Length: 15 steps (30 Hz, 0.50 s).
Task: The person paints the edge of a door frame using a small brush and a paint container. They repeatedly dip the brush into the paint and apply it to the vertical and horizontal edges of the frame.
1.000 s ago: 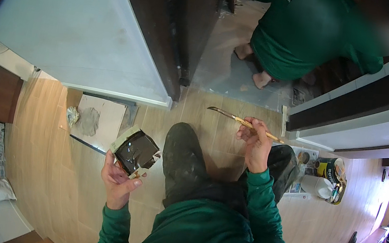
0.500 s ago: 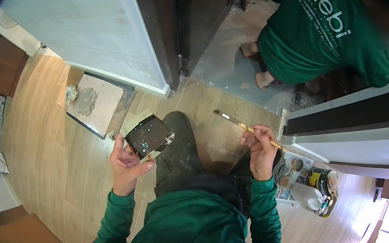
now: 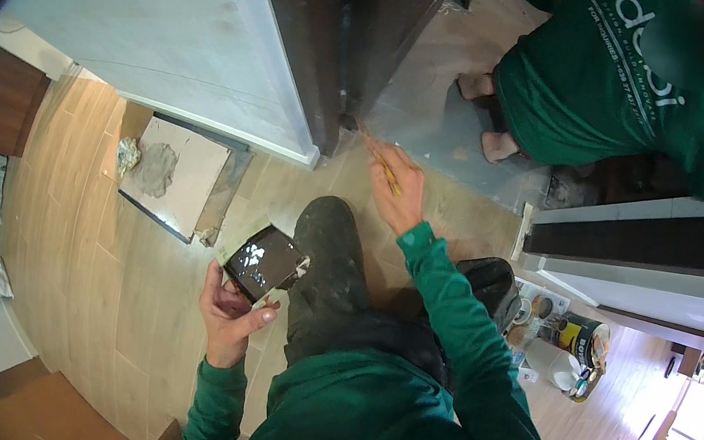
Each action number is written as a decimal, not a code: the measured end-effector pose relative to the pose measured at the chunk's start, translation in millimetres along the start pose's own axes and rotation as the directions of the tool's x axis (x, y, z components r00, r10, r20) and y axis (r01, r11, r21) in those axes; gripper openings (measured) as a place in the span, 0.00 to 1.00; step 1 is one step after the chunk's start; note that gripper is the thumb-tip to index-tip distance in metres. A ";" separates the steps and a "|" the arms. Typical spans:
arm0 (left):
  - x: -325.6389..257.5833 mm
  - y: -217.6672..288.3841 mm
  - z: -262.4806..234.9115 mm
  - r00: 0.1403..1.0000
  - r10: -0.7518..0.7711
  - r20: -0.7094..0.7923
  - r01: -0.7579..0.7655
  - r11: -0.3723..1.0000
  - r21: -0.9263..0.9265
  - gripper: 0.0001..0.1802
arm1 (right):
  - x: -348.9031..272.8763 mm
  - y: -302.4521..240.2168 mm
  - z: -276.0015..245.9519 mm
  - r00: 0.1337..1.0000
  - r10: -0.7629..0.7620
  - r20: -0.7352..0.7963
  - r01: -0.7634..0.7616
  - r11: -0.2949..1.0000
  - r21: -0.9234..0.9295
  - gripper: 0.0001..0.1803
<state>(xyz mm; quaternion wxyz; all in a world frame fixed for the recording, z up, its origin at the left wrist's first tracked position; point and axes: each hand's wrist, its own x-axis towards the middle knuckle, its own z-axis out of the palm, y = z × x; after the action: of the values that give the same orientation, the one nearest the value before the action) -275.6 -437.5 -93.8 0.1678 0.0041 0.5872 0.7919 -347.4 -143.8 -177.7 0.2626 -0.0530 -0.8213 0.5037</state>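
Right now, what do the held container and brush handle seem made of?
Container: perhaps cardboard or thin plastic, pale and seemingly matte, given its flat walls and ragged edge.
Brush handle: probably wood, given its yellow-tan colour; finish too small to judge.

From lap [image 3: 372,333]: container [image 3: 269,264] in left hand [image 3: 230,318], ten o'clock; board [image 3: 198,164] on floor [image 3: 115,304], farther out, same bearing. Brush [image 3: 391,178] in right hand [image 3: 398,195], twelve, tip near door frame [image 3: 318,44] foot. Co-worker [image 3: 605,85] at one. Can [image 3: 576,335] and jug [image 3: 561,366] at three, near newspaper [image 3: 531,291] sheets.
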 end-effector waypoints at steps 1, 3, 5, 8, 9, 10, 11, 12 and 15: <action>-1.3 -0.8 -6.0 1.000 -0.020 -0.018 0.020 1.000 0.008 0.49 | 7.7 11.4 11.0 1.000 0.017 0.015 -0.016 1.000 -0.011 0.16; 0.3 -2.1 -18.0 0.998 -0.045 -0.052 0.045 0.999 0.013 0.49 | 20.7 32.8 29.1 1.000 0.010 0.027 -0.009 0.999 -0.035 0.17; 3.0 -5.1 -29.6 0.995 -0.050 -0.086 0.050 0.999 -0.001 0.50 | 28.4 50.8 44.3 0.999 -0.037 0.029 0.039 0.997 -0.062 0.17; 8.2 -9.6 -43.7 0.992 -0.037 -0.117 0.036 0.999 -0.009 0.50 | 34.3 69.4 60.7 0.999 -0.014 0.042 0.017 0.996 -0.086 0.18; 9.3 -11.0 -47.1 0.992 -0.040 -0.116 0.039 0.999 -0.013 0.50 | 35.4 73.8 64.1 0.999 0.011 0.051 -0.006 0.996 -0.091 0.18; 10.6 -11.9 -50.0 0.993 -0.038 -0.114 0.037 0.999 -0.010 0.50 | 36.7 77.8 66.5 0.998 0.035 0.057 -0.030 0.995 -0.095 0.18; 11.9 -12.9 -52.1 0.993 -0.028 -0.114 0.028 1.000 0.001 0.50 | 38.4 81.2 68.3 0.995 0.072 0.062 -0.066 0.993 -0.099 0.18; 12.9 -14.3 -53.5 0.994 -0.028 -0.107 0.028 1.000 -0.005 0.50 | 40.3 83.7 69.7 0.997 0.051 0.058 -0.044 0.993 -0.106 0.18; 15.3 -17.6 -55.1 0.995 -0.021 -0.096 0.021 1.000 -0.004 0.50 | 44.8 89.0 70.7 0.997 0.052 0.064 -0.043 0.990 -0.137 0.18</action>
<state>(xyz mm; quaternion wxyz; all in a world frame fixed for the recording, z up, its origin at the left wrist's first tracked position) -296.7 -480.1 -130.3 0.1477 -0.0404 0.5934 0.7902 -435.8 -141.3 -261.9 0.2186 -0.0734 -0.8604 0.4546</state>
